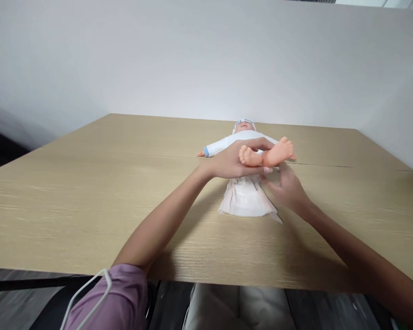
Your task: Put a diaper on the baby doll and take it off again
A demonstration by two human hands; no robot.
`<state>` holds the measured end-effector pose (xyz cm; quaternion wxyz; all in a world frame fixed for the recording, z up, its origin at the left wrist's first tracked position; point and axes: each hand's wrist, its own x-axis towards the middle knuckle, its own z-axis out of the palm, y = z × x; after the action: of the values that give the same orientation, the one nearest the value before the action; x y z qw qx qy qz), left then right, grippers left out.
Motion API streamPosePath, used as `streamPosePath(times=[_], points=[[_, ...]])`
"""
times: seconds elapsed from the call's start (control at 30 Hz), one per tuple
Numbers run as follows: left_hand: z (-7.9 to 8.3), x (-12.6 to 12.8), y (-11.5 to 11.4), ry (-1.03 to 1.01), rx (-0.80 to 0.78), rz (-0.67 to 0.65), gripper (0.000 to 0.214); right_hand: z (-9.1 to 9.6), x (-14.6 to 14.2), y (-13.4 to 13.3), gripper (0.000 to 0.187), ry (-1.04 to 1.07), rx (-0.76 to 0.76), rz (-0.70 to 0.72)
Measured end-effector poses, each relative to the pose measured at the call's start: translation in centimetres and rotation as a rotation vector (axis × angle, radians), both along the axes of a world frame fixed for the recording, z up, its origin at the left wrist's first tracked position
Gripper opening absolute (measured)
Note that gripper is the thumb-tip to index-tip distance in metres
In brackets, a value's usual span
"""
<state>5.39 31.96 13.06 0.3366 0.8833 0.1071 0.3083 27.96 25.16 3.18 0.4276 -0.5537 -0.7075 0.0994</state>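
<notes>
Doll (246, 134) lay on its back, head toward twelve o'clock, bare feet (278, 152) raised toward six. Below them, also at six, a white diaper (248, 199) was spread with its near end not folded up; laying it out seemed done, fastening left. The left hand (232, 160) had its fingers curled around the doll just behind the feet. At five o'clock from these, the right hand (291, 189) bent its fingers by the diaper; whether they gripped anything could not be told. The table (89, 197) lay beneath.

Short mauve sleeve (125, 293), white cable (108, 282), bare forearms (165, 220)
</notes>
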Motion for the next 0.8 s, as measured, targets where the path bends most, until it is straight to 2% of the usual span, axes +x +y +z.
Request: streamPosePath(times=[0.07,0.1,0.27,0.4,0.5,0.6,0.67,0.8], points=[[-0.6,0.2,-0.4,0.011,-0.006,-0.011,0.040,0.6,-0.2,-0.8,0.067,0.014,0.114,-0.005],[-0.9,0.2,-0.7,0.008,-0.011,-0.015,0.039,1.0,-0.3,-0.9,0.068,0.005,0.144,0.033],[-2.6,-2.1,-1.3,-0.028,0.070,-0.041,0.043,1.5,1.0,-0.9,0.058,-0.090,0.131,0.336],[-5.5,-6.0,-1.0,0.092,0.223,-0.023,0.034,0.0,4.1,-1.4,0.041,-0.243,0.169,0.509],[-8.3,-8.6,-0.9,0.195,0.288,-0.002,0.036,-2.0,6.0,-1.8,0.040,-0.458,0.235,0.541],[-10.3,-10.0,-0.8,0.248,0.290,-0.022,0.051,-3.6,6.8,-1.8,0.041,-0.576,0.275,0.531],[-10.9,-10.3,-0.8,0.283,0.285,-0.039,0.058,-4.1,6.9,-1.7,0.042,-0.598,0.282,0.523],[-11.0,-10.4,-0.8,0.340,0.276,-0.057,0.066,-4.0,6.7,-1.8,0.043,-0.595,0.247,0.516]])
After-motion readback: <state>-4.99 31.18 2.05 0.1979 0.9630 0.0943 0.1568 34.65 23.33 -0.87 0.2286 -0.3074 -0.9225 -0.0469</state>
